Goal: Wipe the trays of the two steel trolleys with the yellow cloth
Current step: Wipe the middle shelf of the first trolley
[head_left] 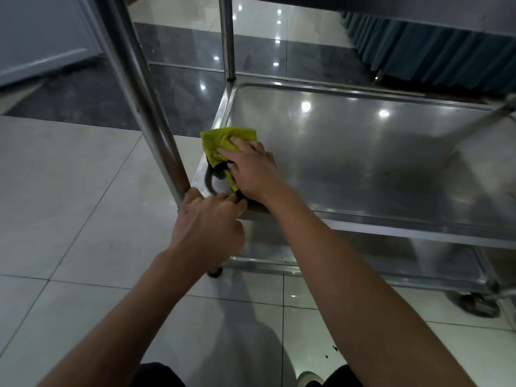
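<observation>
The yellow cloth (223,139) lies at the near-left corner of a steel trolley's middle tray (363,152). My right hand (251,169) presses flat on the cloth, fingers straight and pointing left. My left hand (208,219) grips the tray's front-left corner rim by the trolley post (145,107), fingers curled over the edge. A dark strip of cloth edge shows under my right palm. A lower tray (391,272) sits beneath.
The trolley's far-left post (227,37) rises at the tray's back corner. Castor wheels (481,304) stand on the pale tiled floor. A teal pleated table skirt (432,54) hangs behind the trolley. A white door panel (36,37) is at upper left.
</observation>
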